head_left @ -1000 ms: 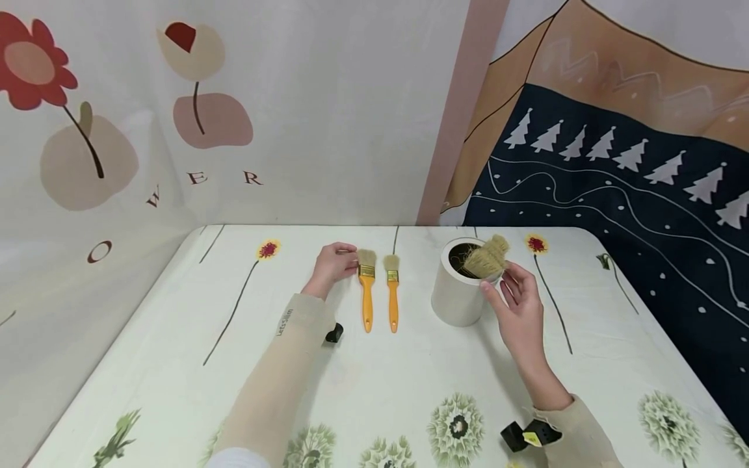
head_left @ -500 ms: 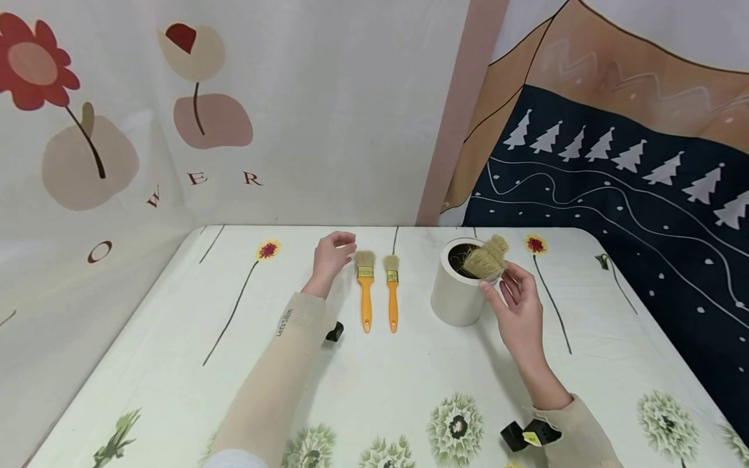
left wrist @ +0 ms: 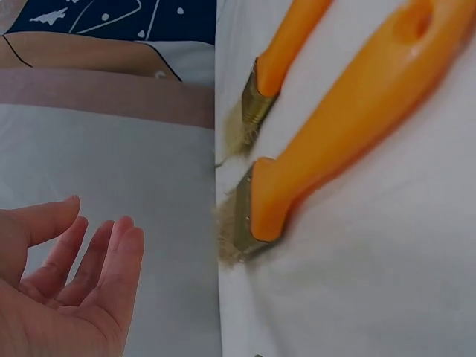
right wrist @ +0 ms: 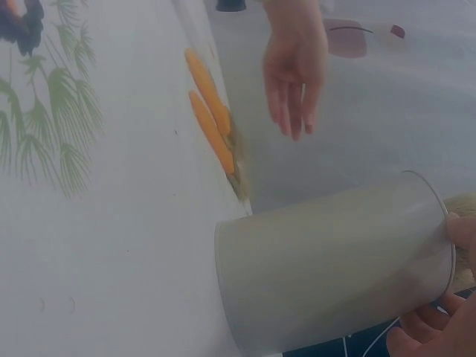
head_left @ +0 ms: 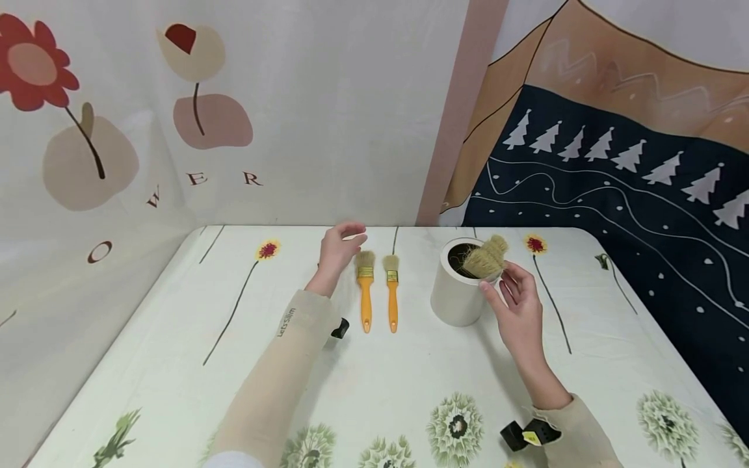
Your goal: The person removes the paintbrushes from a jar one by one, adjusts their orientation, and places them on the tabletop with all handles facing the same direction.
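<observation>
Support step seems current: right hand (head_left: 519, 309) grips container (head_left: 454, 300); relaxed, empty left hand (head_left: 338, 252) needs lowering toward wide brush (head_left: 365, 291).

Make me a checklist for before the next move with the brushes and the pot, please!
1. Pot standing upright on the table: ok.
2. Right hand gripping the pot by its rim: ok.
3. Left hand holding nothing: ok.
4. Wider brush and narrower brush lying apart: ok.
5. Bristly tuft fully inside the pot: not ok, it sticks out over the rim.
6. Right hand clear of the tuft: cannot tell.
</observation>
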### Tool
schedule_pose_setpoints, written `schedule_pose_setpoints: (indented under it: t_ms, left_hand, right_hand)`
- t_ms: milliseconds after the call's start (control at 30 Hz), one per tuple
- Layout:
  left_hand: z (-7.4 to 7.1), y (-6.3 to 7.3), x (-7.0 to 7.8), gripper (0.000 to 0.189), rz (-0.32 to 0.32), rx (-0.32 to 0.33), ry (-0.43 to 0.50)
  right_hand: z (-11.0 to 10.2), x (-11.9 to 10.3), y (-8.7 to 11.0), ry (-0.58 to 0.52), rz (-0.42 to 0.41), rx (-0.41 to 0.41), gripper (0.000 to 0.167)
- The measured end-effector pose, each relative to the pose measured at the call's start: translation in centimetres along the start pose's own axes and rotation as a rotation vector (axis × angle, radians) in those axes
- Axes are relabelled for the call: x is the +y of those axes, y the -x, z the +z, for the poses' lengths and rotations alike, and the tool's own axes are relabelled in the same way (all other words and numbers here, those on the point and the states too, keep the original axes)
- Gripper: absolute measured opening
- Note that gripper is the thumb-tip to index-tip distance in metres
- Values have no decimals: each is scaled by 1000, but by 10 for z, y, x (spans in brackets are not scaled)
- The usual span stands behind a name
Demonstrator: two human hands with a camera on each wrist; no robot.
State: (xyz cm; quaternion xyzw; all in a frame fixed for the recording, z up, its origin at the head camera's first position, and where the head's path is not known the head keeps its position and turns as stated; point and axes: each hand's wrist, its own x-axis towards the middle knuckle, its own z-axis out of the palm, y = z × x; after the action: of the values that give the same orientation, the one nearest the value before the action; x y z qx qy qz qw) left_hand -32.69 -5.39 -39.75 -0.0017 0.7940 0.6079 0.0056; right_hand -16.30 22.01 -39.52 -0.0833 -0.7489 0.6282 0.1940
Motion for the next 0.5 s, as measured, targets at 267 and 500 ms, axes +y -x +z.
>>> schedule_pose_setpoints:
  t_ms: [267,500]
  left_hand:
    - [4,9,16,32,61,-46,28]
    - [10,16,31,31,92,-79,64]
  right_hand:
    - [-1,1,0,0,-4,-2,61]
    - [0,1,0,3,-7,0,59]
